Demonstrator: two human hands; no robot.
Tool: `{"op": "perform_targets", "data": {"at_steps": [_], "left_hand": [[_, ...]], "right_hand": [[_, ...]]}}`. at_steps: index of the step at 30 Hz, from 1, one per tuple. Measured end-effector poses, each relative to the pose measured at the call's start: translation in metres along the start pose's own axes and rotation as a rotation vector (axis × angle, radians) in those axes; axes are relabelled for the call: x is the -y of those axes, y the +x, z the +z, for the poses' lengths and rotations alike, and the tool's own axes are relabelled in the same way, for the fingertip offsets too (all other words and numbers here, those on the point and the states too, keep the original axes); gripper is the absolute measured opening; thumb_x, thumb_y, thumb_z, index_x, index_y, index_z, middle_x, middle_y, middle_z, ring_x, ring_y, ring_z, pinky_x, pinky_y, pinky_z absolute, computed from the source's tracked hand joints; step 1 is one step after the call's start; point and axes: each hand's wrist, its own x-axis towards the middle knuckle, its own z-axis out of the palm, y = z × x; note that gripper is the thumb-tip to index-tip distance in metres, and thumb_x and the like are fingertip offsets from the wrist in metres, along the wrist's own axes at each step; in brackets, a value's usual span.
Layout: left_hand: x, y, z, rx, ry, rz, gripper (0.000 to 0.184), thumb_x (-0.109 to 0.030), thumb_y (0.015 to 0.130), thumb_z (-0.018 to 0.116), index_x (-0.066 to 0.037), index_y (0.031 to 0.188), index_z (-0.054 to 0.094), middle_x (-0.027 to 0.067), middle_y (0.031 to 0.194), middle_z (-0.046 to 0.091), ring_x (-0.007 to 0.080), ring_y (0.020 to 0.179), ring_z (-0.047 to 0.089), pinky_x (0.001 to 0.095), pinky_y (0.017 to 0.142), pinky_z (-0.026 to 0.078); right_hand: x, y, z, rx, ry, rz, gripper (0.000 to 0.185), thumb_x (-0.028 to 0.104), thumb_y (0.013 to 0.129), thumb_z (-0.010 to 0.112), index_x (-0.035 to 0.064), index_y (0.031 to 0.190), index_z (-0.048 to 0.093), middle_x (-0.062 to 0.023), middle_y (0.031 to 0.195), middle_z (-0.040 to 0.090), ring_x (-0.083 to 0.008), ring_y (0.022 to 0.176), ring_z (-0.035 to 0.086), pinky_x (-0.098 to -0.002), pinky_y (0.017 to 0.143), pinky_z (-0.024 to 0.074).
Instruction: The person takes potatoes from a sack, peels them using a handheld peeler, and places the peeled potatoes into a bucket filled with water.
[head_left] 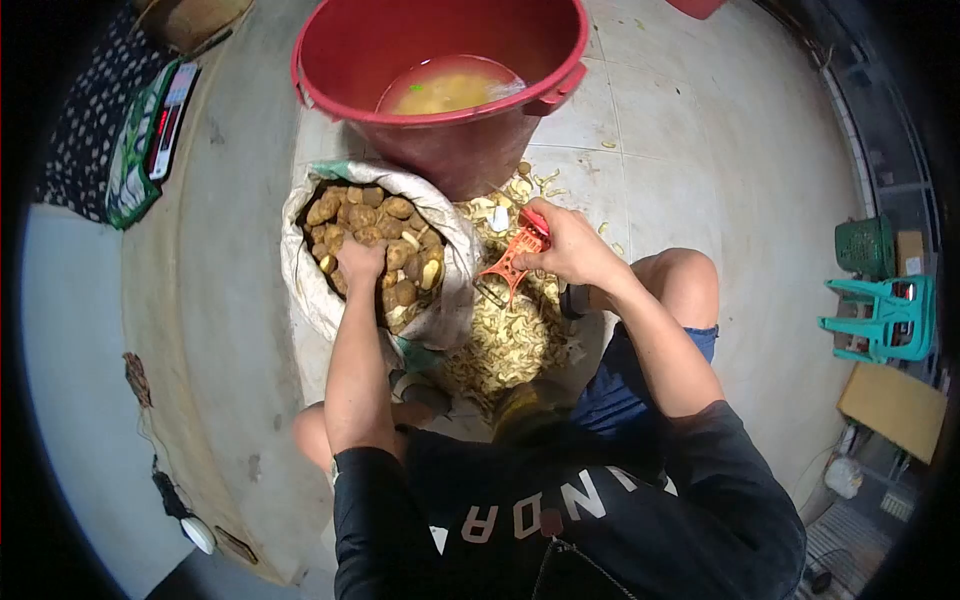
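From where I stand, the big red bucket (pixel 440 150) is the thing to steer by: smooth plastic, round, wide at the rim, with cloudy liquid (pixel 430 100) and pale yellow shapes low inside. On its near side, toward the person's left, sits a whitish woven sack (pixel 455 285), its crumpled mouth rolled back, full of potatoes (pixel 402 292). They're lumpy, rounded and brown-skinned, a few showing pale yellow flesh.

The left hand (pixel 360 262) reaches into the sack, near side of the bucket, fingers down among the potatoes; the fingertips are hidden, so I can't tell whether they grip one. The right hand (pixel 572 248), nearer the bucket's right side, is closed around a peeler (pixel 522 250), red and orange, its orange part openwork and flaring to pointed corners.

Below that hand, nearer the person than the bucket, thin curled peels (pixel 510 345) lie in a thick, tangled heap, damp-looking and yellowish brown. Stray curls dot the smooth pale tiles (pixel 680 150) to the bucket's right.
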Motion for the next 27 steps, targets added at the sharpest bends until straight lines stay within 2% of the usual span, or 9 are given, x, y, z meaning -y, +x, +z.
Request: {"op": "perform_targets", "data": {"at_steps": [5, 6, 7, 9, 10, 11, 14, 17, 27], "left_hand": [[-0.013, 0.013, 0.014, -0.058, -0.059, -0.024, 0.085, -0.039, 0.070, 0.081, 0.006, 0.134, 0.047, 0.0297, 0.122, 0.058, 0.0402, 0.113, 0.058, 0.0435, 0.097, 0.047], [-0.009, -0.001, 0.020, -0.154, -0.108, 0.000, 0.069, -0.028, 0.076, 0.077, 0.004, 0.130, 0.050, 0.0267, 0.114, 0.063, 0.0361, 0.106, 0.062, 0.0449, 0.092, 0.050], [-0.009, -0.009, 0.026, -0.151, -0.109, -0.001, 0.069, -0.028, 0.076, 0.077, 0.004, 0.130, 0.050, 0.0267, 0.114, 0.063, 0.0361, 0.106, 0.062, 0.0449, 0.092, 0.050], [-0.014, -0.030, 0.023, 0.154, -1.293, -0.127, 0.053, -0.012, 0.081, 0.071, 0.001, 0.128, 0.050, 0.0192, 0.106, 0.065, 0.0287, 0.099, 0.064, 0.0433, 0.085, 0.053], [-0.029, -0.064, 0.003, 0.225, -1.464, -0.086, 0.051, 0.003, 0.081, 0.064, -0.002, 0.129, 0.048, 0.0134, 0.102, 0.064, 0.0232, 0.094, 0.064, 0.0388, 0.084, 0.052], [-0.025, -0.080, -0.002, 0.399, -1.591, 0.061, 0.053, 0.005, 0.080, 0.063, -0.001, 0.129, 0.046, 0.0141, 0.106, 0.063, 0.0235, 0.098, 0.063, 0.0366, 0.089, 0.051], [-0.042, -0.155, -0.034, 0.587, -1.645, 0.151, 0.054, 0.010, 0.076, 0.062, 0.001, 0.128, 0.049, 0.0146, 0.121, 0.057, 0.0250, 0.109, 0.059, 0.0395, 0.100, 0.047], [-0.047, -0.203, -0.044, 0.711, -1.733, 0.275, 0.056, 0.011, 0.076, 0.066, 0.002, 0.128, 0.047, 0.0144, 0.123, 0.055, 0.0253, 0.113, 0.057, 0.0362, 0.102, 0.047], [-0.006, -0.236, -0.036, 0.731, -1.480, 0.351, 0.064, 0.012, 0.067, 0.073, 0.006, 0.126, 0.048, 0.0137, 0.119, 0.058, 0.0223, 0.108, 0.060, 0.0338, 0.094, 0.051]], "right_hand": [[-0.036, -0.013, 0.007, -0.180, 0.127, -0.235, 0.069, 0.026, 0.067, 0.084, -0.0028, 0.122, 0.055, -0.0267, 0.110, 0.064, -0.0409, 0.106, 0.060, -0.0420, 0.092, 0.0478], [-0.036, -0.024, 0.005, -0.154, 0.128, -0.198, 0.073, 0.028, 0.065, 0.085, -0.0039, 0.124, 0.054, -0.0262, 0.111, 0.063, -0.0403, 0.107, 0.060, -0.0418, 0.094, 0.0471], [-0.040, -0.030, 0.000, -0.153, 0.127, -0.196, 0.073, 0.028, 0.065, 0.085, -0.0039, 0.124, 0.054, -0.0262, 0.111, 0.063, -0.0403, 0.107, 0.060, -0.0418, 0.094, 0.0471], [-0.046, -0.028, -0.003, -0.197, 0.117, -0.188, 0.071, 0.030, 0.064, 0.086, -0.0017, 0.120, 0.057, -0.0261, 0.107, 0.064, -0.0400, 0.105, 0.061, -0.0424, 0.091, 0.0479], [-0.050, -0.025, -0.004, -0.251, 0.169, -0.229, 0.063, 0.034, 0.062, 0.087, -0.0002, 0.108, 0.060, -0.0240, 0.097, 0.065, -0.0403, 0.095, 0.062, -0.0427, 0.084, 0.0489], [-0.050, -0.019, -0.004, -0.281, 0.136, -0.267, 0.054, 0.033, 0.063, 0.088, 0.0023, 0.095, 0.058, -0.0166, 0.085, 0.065, -0.0311, 0.080, 0.063, -0.0393, 0.075, 0.0498], [-0.043, -0.009, 0.002, -0.195, 0.566, -0.358, 0.041, 0.021, 0.067, 0.089, 0.0053, 0.089, 0.057, -0.0004, 0.075, 0.062, -0.0085, 0.073, 0.058, -0.0280, 0.067, 0.0483], [-0.020, -0.024, 0.011, -0.085, 0.795, -0.411, 0.039, 0.015, 0.067, 0.088, 0.0050, 0.090, 0.058, 0.0005, 0.078, 0.063, -0.0082, 0.073, 0.058, -0.0269, 0.068, 0.0484], [-0.006, -0.037, 0.051, -0.096, 0.508, -0.483, 0.048, 0.014, 0.064, 0.090, 0.0029, 0.098, 0.058, 0.0022, 0.083, 0.059, -0.0073, 0.079, 0.052, -0.0255, 0.072, 0.0453]]}}
